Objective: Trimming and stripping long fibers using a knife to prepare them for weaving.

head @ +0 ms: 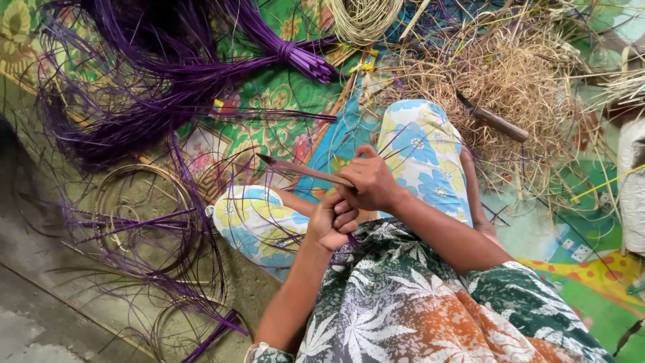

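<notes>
knife blade, dark and slim, is held in the right hand, which is closed around its handle end, with the tip pointed toward nine o'clock. the left hand is clenched just below, at seven o'clock from the right, and thin purple strips are gripped in it above the lap. a tied purple bundle is seen at twelve o'clock on the patterned mat, and dry straw at two o'clock.

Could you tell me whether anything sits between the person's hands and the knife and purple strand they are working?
Nothing visible does. The right hand already grips the knife, and the left hand is closed just beneath it, apparently on a purple strand; the contact itself is hidden.
</notes>
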